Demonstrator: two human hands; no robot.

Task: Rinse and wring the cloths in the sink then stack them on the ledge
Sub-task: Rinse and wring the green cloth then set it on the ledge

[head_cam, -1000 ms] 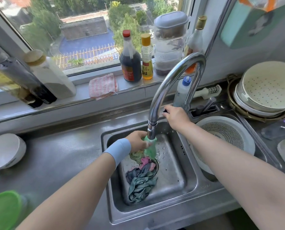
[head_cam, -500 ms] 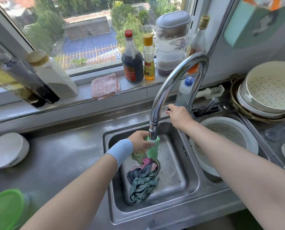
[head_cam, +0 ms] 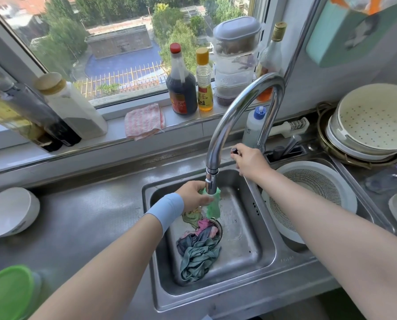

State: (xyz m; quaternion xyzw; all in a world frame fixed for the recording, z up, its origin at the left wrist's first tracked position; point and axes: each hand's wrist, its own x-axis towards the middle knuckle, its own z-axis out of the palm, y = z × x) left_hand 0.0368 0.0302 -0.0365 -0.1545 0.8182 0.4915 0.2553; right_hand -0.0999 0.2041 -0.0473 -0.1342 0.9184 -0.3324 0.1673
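My left hand (head_cam: 194,195), with a pale blue wristband, grips a bright green cloth (head_cam: 213,204) and holds it right under the spout of the steel faucet (head_cam: 234,112). The cloth hangs down into the steel sink (head_cam: 243,257). On the sink floor lies a heap of wet cloths (head_cam: 198,252) in teal, grey, pink and yellow-green, over the drain. My right hand (head_cam: 250,161) grips the dark-tipped faucet handle (head_cam: 234,150) behind the sink. A pink striped cloth (head_cam: 144,121) lies folded on the window ledge (head_cam: 114,144).
The ledge also carries a dark sauce bottle (head_cam: 181,86), an oil bottle (head_cam: 204,84), stacked containers (head_cam: 235,61) and jars (head_cam: 70,105) at left. A white colander (head_cam: 312,199) fills the right basin. Perforated bowls (head_cam: 373,121) stand at right, a white bowl (head_cam: 8,211) and green lid (head_cam: 6,294) at left.
Both hands stay where they were: the left under the spout with the green cloth, the right at the faucet handle. Only the camera has shifted slightly.
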